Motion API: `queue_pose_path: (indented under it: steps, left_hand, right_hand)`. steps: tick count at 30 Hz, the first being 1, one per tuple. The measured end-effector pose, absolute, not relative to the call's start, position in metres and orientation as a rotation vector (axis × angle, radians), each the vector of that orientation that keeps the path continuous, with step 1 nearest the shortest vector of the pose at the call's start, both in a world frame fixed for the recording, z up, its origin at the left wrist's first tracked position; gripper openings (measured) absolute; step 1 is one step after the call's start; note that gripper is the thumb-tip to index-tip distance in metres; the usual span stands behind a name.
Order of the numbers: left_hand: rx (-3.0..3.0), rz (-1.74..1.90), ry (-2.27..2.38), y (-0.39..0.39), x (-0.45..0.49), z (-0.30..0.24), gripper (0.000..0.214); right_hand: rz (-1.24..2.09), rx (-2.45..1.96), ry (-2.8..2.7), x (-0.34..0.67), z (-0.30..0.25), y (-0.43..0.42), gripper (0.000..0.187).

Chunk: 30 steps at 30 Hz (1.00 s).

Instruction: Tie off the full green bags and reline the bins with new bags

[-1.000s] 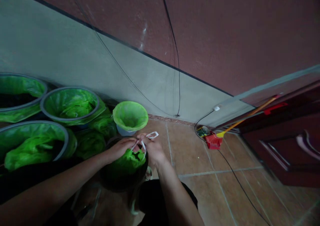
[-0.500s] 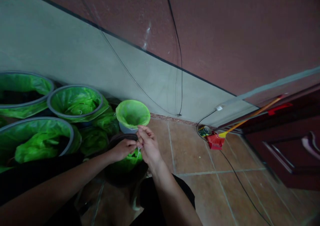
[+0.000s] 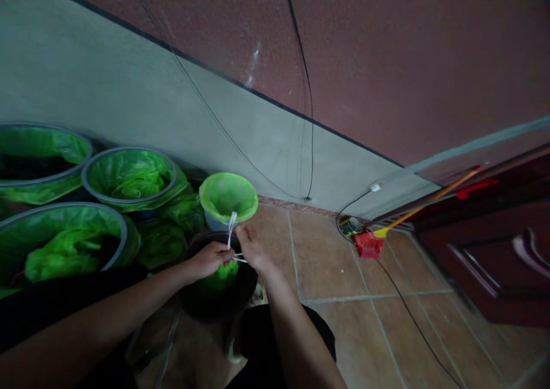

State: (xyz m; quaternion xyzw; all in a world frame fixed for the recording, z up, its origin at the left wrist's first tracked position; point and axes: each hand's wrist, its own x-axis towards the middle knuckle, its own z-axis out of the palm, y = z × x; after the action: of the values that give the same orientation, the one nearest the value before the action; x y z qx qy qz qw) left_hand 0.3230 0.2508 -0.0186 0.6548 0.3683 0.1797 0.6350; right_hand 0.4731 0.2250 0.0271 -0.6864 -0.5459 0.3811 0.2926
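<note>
My left hand [image 3: 209, 259] and my right hand [image 3: 250, 248] meet over a dark round bin [image 3: 247, 289] on the floor in front of me. Both pinch the white drawstring [image 3: 232, 224] of a green bag [image 3: 217, 279] that sits bunched inside the bin. One end of the string sticks up between the hands, and a short length runs across between them. Just behind the hands stands a small grey bin lined with a green bag [image 3: 227, 195].
Three larger green-lined bins [image 3: 129, 174] stand at the left along the wall [image 3: 107, 91]. Black cables hang down the wall and cross the tiled floor [image 3: 344, 286]. A red dustpan [image 3: 367, 243] and an orange-handled broom [image 3: 429, 197] lie by dark wooden furniture [image 3: 494, 246] at the right.
The hands have come down onto the bag's neck. The string loops that lay spread a second ago are now drawn tight between them, and the bag sits lower and smaller in the bin.
</note>
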Motion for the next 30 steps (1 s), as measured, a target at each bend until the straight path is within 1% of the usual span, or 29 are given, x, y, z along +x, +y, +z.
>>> queue_pose_path:
  steps: [4,6,8,10,14,17,19,22,26,30]
  left_hand:
    - [1.41,0.45,1.014,0.262,0.317,-0.018,0.042]
    - [1.389,0.452,1.077,0.267,0.314,-0.018,0.041]
    - [1.362,0.459,1.109,0.271,0.31,-0.018,0.039]
    - [1.374,0.46,1.091,0.275,0.306,-0.016,0.035]
    - [1.778,0.386,0.939,0.276,0.301,-0.008,0.021]
    - [2.133,0.387,0.8,0.273,0.299,-0.002,0.018]
    - [2.264,0.423,0.683,0.27,0.299,0.001,0.023]
    - [2.395,0.502,0.548,0.266,0.3,0.003,0.029]
    - [2.538,0.588,0.523,0.261,0.299,0.002,0.03]
    - [2.644,0.754,0.507,0.259,0.294,-0.001,0.024]
  right_hand:
    - [1.046,-2.045,-1.706,0.463,0.027,0.209,0.041]
    - [0.988,-2.118,-1.806,0.459,0.032,0.204,0.035]
    - [0.942,-2.112,-1.899,0.457,0.037,0.202,0.03]
    - [0.949,-2.074,-1.968,0.458,0.041,0.2,0.03]
    - [1.027,-2.076,-2.078,0.463,0.037,0.197,0.027]
    - [0.85,-2.147,-1.929,0.466,0.028,0.2,0.025]
    - [0.776,-2.061,-1.753,0.468,0.021,0.205,0.03]
    - [0.944,-1.767,-1.59,0.47,0.011,0.212,0.036]
    - [1.237,-1.593,-1.387,0.472,0.0,0.214,0.025]
    - [1.488,-1.504,-1.173,0.47,0.001,0.211,0.022]
